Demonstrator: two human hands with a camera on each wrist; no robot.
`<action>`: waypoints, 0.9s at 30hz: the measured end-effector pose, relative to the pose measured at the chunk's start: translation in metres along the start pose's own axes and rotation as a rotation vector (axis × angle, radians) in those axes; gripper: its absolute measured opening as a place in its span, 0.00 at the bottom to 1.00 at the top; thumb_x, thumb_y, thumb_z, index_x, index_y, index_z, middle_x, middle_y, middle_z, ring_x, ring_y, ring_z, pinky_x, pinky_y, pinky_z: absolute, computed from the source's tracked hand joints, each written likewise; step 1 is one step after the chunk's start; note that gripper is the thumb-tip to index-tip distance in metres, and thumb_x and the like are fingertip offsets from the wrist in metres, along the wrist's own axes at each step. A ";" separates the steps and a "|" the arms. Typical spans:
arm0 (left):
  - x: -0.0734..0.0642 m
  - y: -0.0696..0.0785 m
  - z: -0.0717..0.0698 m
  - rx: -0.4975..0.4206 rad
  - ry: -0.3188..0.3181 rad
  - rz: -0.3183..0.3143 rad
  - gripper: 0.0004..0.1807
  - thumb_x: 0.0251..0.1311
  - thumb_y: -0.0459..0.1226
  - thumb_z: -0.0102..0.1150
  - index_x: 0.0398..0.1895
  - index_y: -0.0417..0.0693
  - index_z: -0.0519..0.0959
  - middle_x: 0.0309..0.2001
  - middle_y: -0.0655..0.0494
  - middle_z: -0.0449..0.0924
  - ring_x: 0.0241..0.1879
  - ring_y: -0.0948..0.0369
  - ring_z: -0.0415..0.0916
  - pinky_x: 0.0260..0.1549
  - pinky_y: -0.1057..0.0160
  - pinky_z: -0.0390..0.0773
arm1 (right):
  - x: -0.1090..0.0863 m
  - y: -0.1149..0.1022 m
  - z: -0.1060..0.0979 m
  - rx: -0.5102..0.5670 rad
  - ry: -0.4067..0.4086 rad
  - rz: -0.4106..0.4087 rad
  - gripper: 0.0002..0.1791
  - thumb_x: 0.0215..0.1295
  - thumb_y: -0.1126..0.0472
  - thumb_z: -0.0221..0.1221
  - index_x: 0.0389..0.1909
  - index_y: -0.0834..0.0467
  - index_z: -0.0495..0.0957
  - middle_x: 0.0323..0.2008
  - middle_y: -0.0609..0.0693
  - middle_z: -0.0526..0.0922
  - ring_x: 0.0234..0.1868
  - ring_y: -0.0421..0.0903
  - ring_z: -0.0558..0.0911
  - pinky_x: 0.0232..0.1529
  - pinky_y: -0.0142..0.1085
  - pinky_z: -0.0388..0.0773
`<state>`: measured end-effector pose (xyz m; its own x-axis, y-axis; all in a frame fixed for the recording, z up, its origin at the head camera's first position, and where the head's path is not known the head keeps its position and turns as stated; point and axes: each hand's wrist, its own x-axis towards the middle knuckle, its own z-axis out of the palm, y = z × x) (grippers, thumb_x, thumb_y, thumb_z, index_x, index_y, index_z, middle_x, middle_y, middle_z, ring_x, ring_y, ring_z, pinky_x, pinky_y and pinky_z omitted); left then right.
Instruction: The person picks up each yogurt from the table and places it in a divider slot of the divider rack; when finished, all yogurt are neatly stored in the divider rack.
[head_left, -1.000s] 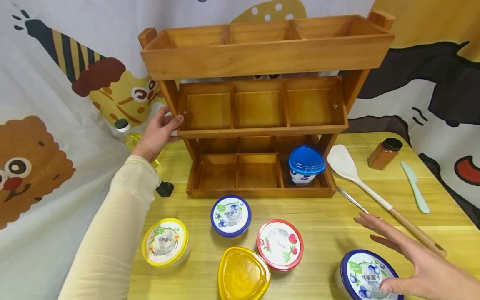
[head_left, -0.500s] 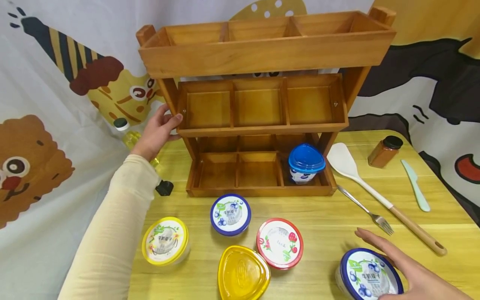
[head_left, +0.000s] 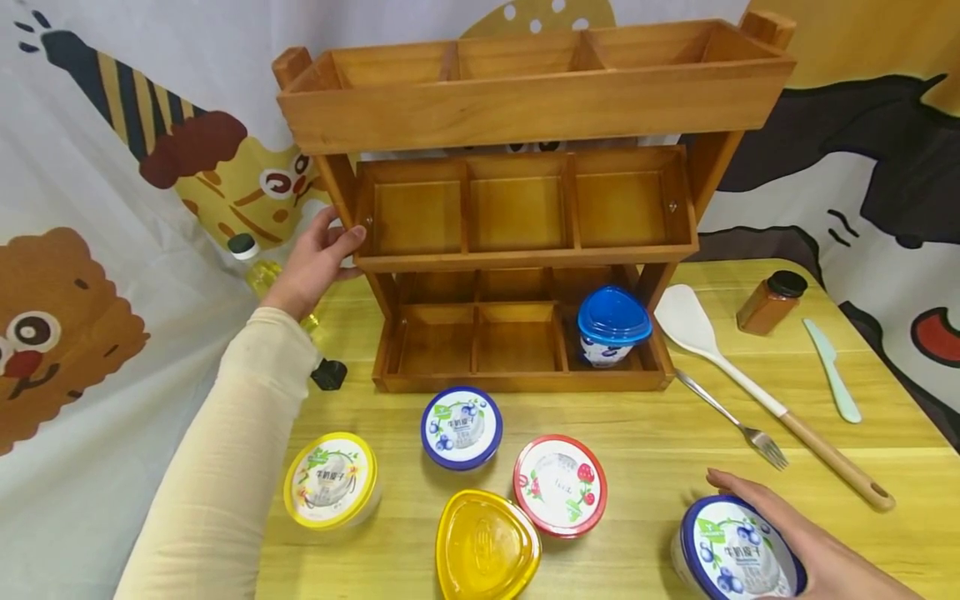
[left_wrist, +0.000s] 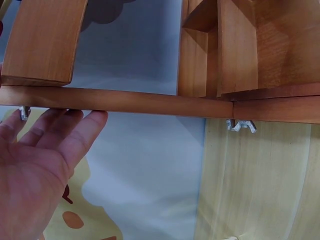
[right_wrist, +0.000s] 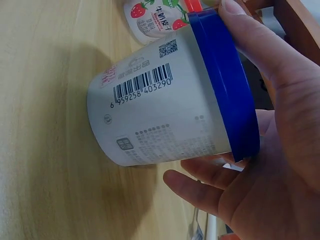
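Observation:
My left hand (head_left: 315, 262) grips the left side post of a three-tier wooden rack (head_left: 536, 108), thumb in front and fingers behind. In the left wrist view, the left hand's fingers (left_wrist: 82, 132) lie against the post near a wing nut (left_wrist: 244, 126). At the lower right, my right hand (head_left: 813, 537) holds a tub with a dark blue lid (head_left: 738, 550), blueberries printed on top. In the right wrist view, the thumb touches the lid's edge and the fingers reach round the other side; the tub's barcode side (right_wrist: 145, 100) faces the camera. The tub appears to stand on the table.
Another blue-lidded tub (head_left: 461, 429), a yellow-lidded tub (head_left: 330, 481), a red-lidded tub (head_left: 558, 486) and an amber-lidded container (head_left: 487, 546) stand before the rack. A blue container (head_left: 613, 325) sits in its bottom-right compartment. Rightward lie a spatula (head_left: 750, 392), fork (head_left: 731, 417), knife (head_left: 832, 371) and jar (head_left: 772, 302).
My right hand has come down and round the blue-lidded tub, uncovering the fork's tines. The left hand keeps its place on the rack.

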<state>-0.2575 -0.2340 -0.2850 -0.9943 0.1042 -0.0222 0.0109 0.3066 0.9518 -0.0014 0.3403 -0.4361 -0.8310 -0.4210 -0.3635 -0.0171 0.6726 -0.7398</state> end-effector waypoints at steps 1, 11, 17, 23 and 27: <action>0.000 0.000 0.000 -0.001 0.000 0.000 0.43 0.71 0.53 0.50 0.80 0.58 0.40 0.75 0.42 0.56 0.71 0.50 0.60 0.64 0.45 0.71 | 0.000 0.000 0.000 -0.022 0.009 -0.012 0.56 0.59 0.57 0.68 0.77 0.37 0.38 0.73 0.61 0.56 0.57 0.22 0.64 0.40 0.25 0.74; 0.000 0.001 0.000 0.001 -0.010 -0.001 0.42 0.70 0.54 0.50 0.80 0.61 0.41 0.76 0.43 0.53 0.73 0.50 0.58 0.65 0.44 0.70 | 0.000 0.008 0.004 -0.035 0.007 -0.033 0.56 0.56 0.56 0.69 0.77 0.37 0.41 0.72 0.66 0.55 0.61 0.30 0.65 0.40 0.63 0.77; 0.000 0.000 0.000 -0.001 -0.008 -0.002 0.43 0.71 0.53 0.50 0.80 0.59 0.40 0.76 0.43 0.53 0.73 0.50 0.57 0.65 0.44 0.69 | -0.001 0.009 0.010 -0.161 0.114 -0.115 0.58 0.52 0.57 0.72 0.77 0.40 0.45 0.69 0.56 0.61 0.59 0.21 0.61 0.40 0.52 0.77; 0.000 -0.001 0.000 0.001 -0.004 0.001 0.42 0.71 0.53 0.49 0.80 0.58 0.40 0.76 0.42 0.54 0.72 0.50 0.58 0.65 0.44 0.70 | 0.000 0.008 0.011 -0.186 0.132 -0.130 0.57 0.52 0.56 0.73 0.78 0.41 0.47 0.65 0.41 0.65 0.58 0.26 0.67 0.40 0.38 0.74; 0.000 -0.001 0.000 0.005 0.000 0.005 0.42 0.71 0.53 0.49 0.80 0.58 0.41 0.75 0.42 0.55 0.71 0.50 0.59 0.64 0.45 0.71 | 0.000 0.007 0.009 -0.178 0.106 -0.116 0.56 0.53 0.56 0.71 0.78 0.42 0.46 0.64 0.44 0.67 0.56 0.27 0.68 0.39 0.35 0.74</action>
<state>-0.2575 -0.2340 -0.2859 -0.9943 0.1053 -0.0176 0.0160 0.3105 0.9505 0.0041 0.3396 -0.4464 -0.8711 -0.4421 -0.2137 -0.2062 0.7243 -0.6580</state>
